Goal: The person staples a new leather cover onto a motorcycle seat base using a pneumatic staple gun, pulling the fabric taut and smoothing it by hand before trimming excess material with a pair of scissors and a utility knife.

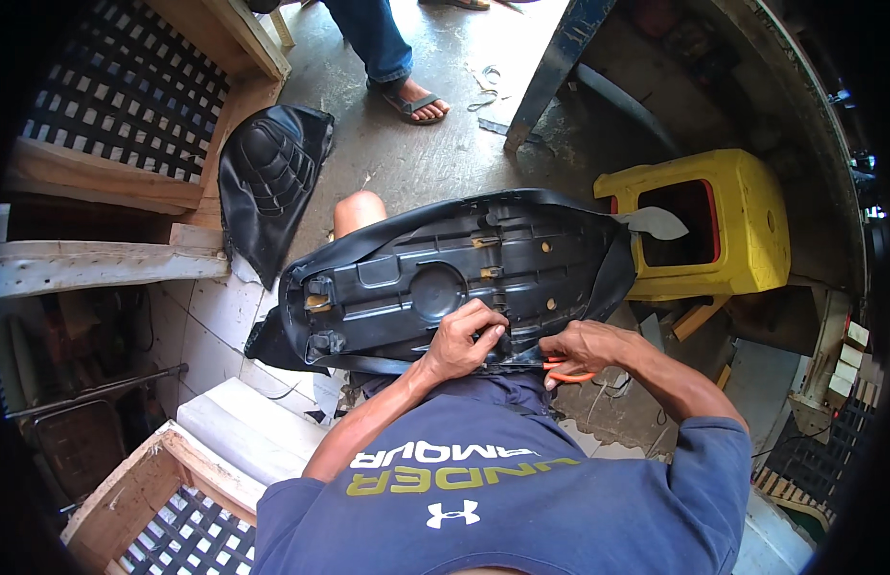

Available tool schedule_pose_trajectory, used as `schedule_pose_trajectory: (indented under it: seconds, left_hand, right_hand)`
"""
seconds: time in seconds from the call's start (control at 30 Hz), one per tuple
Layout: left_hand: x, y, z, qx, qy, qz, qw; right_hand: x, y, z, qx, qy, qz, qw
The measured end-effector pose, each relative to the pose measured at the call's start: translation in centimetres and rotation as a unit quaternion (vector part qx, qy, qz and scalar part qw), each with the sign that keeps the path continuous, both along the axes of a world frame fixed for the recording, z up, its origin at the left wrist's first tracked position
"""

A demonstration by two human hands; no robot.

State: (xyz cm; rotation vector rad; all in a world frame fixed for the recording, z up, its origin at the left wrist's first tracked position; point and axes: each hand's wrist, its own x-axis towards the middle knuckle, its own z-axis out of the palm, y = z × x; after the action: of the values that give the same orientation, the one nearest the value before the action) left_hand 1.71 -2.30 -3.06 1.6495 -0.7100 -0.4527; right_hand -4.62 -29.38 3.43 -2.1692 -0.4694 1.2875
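An upside-down motorcycle seat lies across my lap, its black plastic base facing up. The black seat cover wraps round its rim, with a loose flap at the right end. Over the near edge of the base, my left hand is closed, its fingers pinching black material that looks like the cover's edge. Orange-handled scissors are in my closed right hand, just right of the left one. Their blades point left along the near rim and are mostly hidden.
A yellow plastic stool lies on its side at the right. Another black seat cover hangs by a wooden frame at the left. A second wooden frame stands lower left. Beyond the seat is a person's sandalled foot.
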Motion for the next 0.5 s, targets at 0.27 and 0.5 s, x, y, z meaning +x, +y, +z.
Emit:
schedule_pose_trajectory:
  seconds: [0.27, 0.5]
  left_hand:
    - [0.1, 0.1, 0.2, 0.008, 0.014, 0.017, 1.0]
    - [0.2, 0.1, -0.3, 0.017, 0.077, 0.022, 0.997]
  right_hand:
    - [-0.6, 0.4, 0.1, 0.025, -0.04, -0.025, 0.999]
    - [-1.5, 1.5, 0.9, 0.008, -0.084, -0.046, 0.995]
